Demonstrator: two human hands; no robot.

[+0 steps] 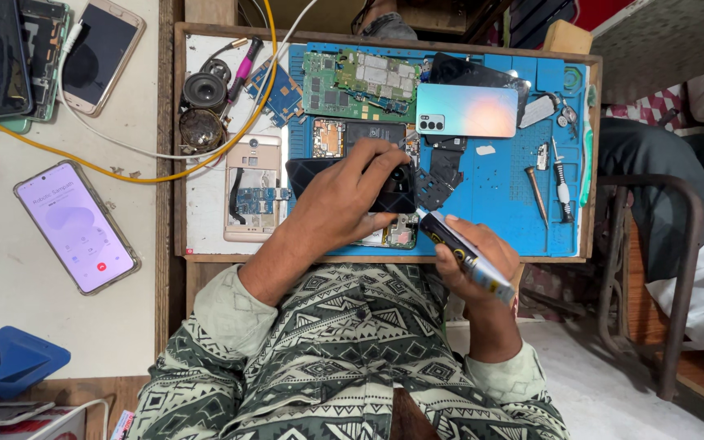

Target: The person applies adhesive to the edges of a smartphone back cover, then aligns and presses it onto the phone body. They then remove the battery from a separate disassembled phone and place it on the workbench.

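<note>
My left hand (pixel 350 197) grips a black phone part (pixel 393 189) lying flat on the blue work mat (pixel 499 191), fingers curled over its top edge. An opened phone (pixel 401 234) with a bare green board peeks out beneath it. My right hand (pixel 476 259) holds a long black and yellow tube-shaped tool (pixel 459 251) tilted, its tip pointing toward the black part's lower right corner.
On the mat lie green circuit boards (pixel 358 84), a shiny blue phone back (pixel 468 110), screwdrivers (pixel 562 183) and small parts. A gold phone frame (pixel 252 187), speakers (pixel 204 91) and cables sit left. A lit phone (pixel 76 226) and other phones rest on the white table.
</note>
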